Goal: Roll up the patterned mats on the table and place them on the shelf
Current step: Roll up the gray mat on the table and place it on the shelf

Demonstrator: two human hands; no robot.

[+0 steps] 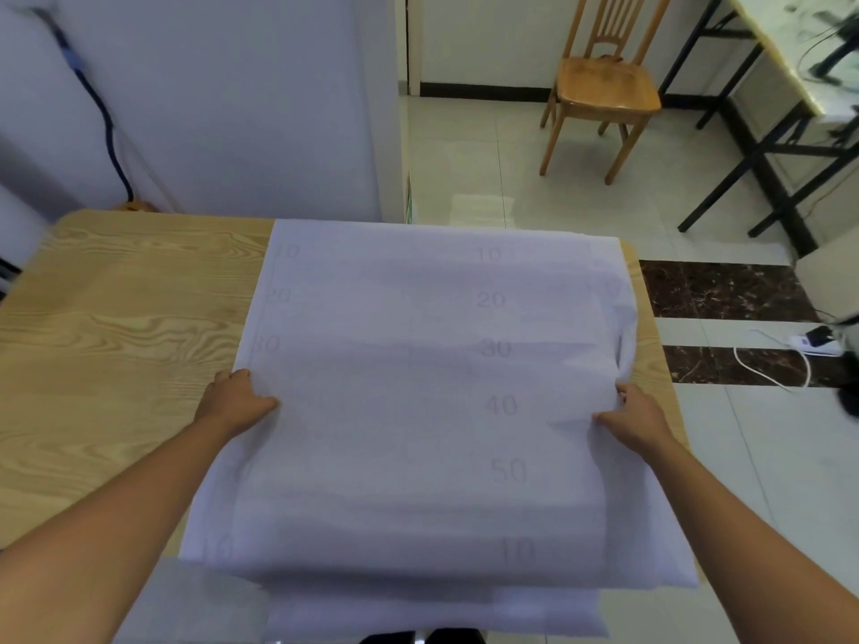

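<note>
A pale mat with faint printed numbers is found lying flat on the right half of the table. Its far edge is close to the table's far edge, and its near end is draped over the near edge. A second layer is seen beneath that near end; whether it is a fold or another mat cannot be told. The mat's left edge is gripped by the left hand, with the thumb laid on top and the fingers curled at the edge. The right edge is pinched by the right hand, and the material is bunched and lifted just beyond it, near the table's right edge. The step in hand is judged to be the start of the roll, with no turn yet made. For a sound result, the bunching at the right edge should be smoothed out first, both hands should be kept level with each other, and the side edges should be kept aligned so that no cone is formed. The roll should be kept tight and even. The shelf is not in view. A chair is noted on the floor beyond the table's far right corner.
</note>
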